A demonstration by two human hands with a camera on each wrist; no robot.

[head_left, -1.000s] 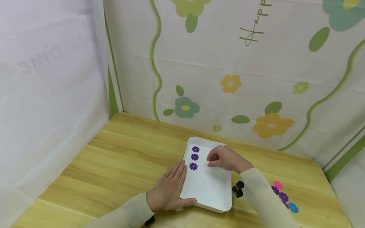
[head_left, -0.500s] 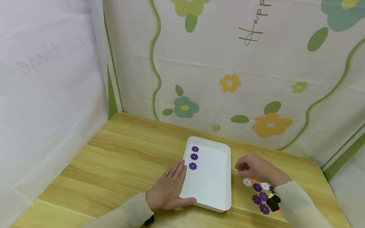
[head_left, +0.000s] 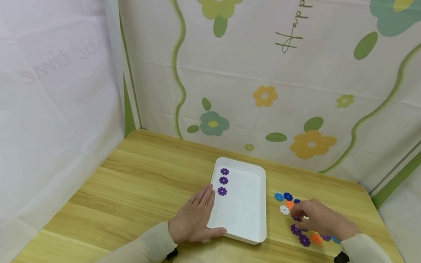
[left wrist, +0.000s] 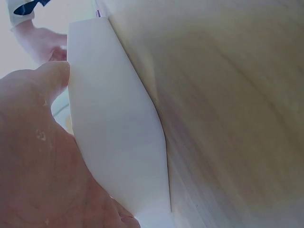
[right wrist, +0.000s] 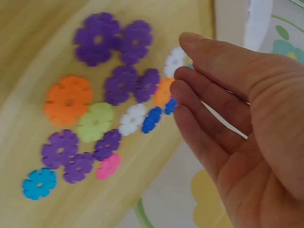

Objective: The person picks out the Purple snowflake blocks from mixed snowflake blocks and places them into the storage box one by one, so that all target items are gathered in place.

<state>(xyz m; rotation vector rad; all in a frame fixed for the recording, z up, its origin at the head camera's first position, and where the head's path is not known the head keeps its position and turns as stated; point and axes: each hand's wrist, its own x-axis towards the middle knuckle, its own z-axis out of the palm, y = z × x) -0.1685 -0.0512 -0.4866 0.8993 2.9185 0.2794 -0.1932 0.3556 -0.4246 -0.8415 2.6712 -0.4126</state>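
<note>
Since a second ago, when my right hand [head_left: 318,217] was over the white tray [head_left: 241,216], it has swung away to the right of it and is now above the loose flower-shaped pieces. The three purple pieces [head_left: 223,180] have stayed as they were, in a column inside the tray along its left wall, toward its far end. To me that means the row has not grown in that second; I judge I'm between pieces, with the right hand's work now outside the tray.

The loose pieces lie on the surface [head_left: 148,185] to the right of the tray: an orange piece [head_left: 317,239], a white piece [head_left: 284,210], a light blue piece [head_left: 279,197] nearest the tray's right wall, a yellow-green piece [right wrist: 95,122], a pink piece [right wrist: 109,166] and several more purple ones.

My right fingers [right wrist: 209,92] are loosely bent, thumb apart from some of them, and I see nothing held between them; whether a tip touches a piece, I cannot tell. The palm tilts toward the tray, with my forearm reaching in from its near right side.

My left hand [head_left: 193,217] lies with straight fingers against the tray's left wall, thumb along its near edge, gripping nothing; I'd say it is steadying the tray.
</note>
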